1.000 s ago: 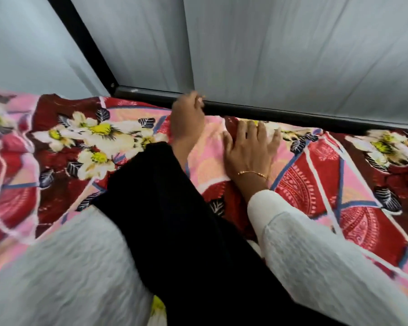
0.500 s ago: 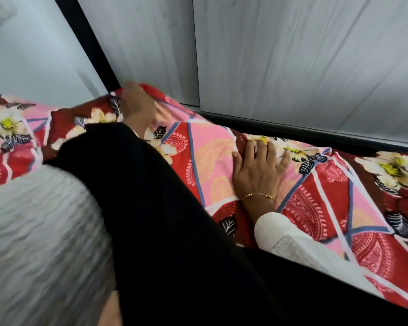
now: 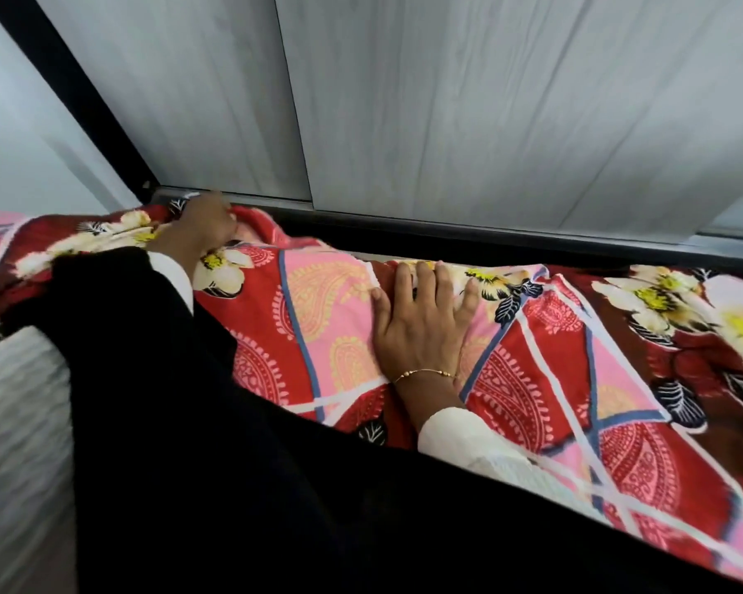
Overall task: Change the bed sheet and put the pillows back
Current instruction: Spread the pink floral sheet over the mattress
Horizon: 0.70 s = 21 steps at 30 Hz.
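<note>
While the right hand (image 3: 419,323) presses spread flat on the bed sheet (image 3: 318,319), the left hand (image 3: 200,231) grips its bunched edge.

The fingertips of the left hand (image 3: 198,231) are hidden, sunk into a raised fold of the floral bed sheet (image 3: 318,302), so its hold cannot be read fully. A black garment (image 3: 232,486) covers the near part of the sheet and both forearms. The sheet runs off the left and right edges. The white fabric (image 3: 18,443) at lower left is blurred.
</note>
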Available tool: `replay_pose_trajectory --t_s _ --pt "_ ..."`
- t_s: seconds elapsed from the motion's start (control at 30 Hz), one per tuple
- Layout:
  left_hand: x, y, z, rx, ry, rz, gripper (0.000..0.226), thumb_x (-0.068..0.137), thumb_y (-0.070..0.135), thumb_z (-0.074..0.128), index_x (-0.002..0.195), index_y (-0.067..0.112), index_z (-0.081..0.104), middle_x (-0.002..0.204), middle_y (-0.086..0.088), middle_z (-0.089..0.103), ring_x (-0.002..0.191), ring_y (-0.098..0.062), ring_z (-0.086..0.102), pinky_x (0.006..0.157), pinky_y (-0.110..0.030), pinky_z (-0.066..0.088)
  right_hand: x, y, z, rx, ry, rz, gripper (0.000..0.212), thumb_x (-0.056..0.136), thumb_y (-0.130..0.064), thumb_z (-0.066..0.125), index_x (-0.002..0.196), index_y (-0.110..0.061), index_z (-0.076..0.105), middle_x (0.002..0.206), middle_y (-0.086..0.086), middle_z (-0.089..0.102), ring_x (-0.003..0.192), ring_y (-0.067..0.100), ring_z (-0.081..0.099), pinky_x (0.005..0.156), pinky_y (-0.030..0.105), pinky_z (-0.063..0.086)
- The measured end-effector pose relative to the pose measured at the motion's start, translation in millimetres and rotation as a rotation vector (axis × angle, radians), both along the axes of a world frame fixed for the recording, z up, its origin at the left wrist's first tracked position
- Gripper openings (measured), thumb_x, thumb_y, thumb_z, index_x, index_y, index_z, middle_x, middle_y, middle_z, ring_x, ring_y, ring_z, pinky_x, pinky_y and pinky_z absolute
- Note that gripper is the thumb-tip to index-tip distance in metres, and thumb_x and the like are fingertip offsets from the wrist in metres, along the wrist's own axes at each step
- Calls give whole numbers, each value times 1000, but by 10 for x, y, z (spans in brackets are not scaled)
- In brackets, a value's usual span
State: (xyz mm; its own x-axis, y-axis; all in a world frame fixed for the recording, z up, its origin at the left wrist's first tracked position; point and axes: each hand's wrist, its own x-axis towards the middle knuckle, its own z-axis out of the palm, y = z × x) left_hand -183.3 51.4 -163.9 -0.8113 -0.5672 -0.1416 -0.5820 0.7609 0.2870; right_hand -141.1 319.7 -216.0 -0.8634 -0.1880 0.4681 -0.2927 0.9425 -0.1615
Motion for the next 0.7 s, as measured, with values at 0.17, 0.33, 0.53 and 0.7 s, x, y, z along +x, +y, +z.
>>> replay_pose_trajectory --t_s 0.17,0.33,0.53,0.7 --pt "79 372 164 -64 94 -40 68 92 26 56 147 17 18 120 -29 57 115 -43 51 99 -46 37 -5 -1 11 20 -45 -1 53 90 -46 29 111 -12 63 115 11 63 115 32 55 104 54 15" --pt "609 1567 128 -170 340 -219 37 91 26 49 122 7 52 123 -17 55 120 -32 46 105 -42 30 6 1 66 55 -67 -3 51 89 -44 30 110 -11 64 112 11 64 111 32 57 102 53 18" --pt "1190 2272 -377 -273 377 -321 51 77 18 35 115 1 64 115 -14 66 112 -32 60 93 -49 46 -5 59 147 267 -216 38 47 86 -44 33 95 -19 72 94 4 70 96 25 66 94 53 38" --pt "1272 2204 -300 -101 392 -379 63 83 35 25 126 -3 53 137 -22 48 135 -35 35 113 -45 17 66 244 320 273 -355 236 49 99 -30 28 146 -16 25 152 14 23 142 31 15 112 53 10"
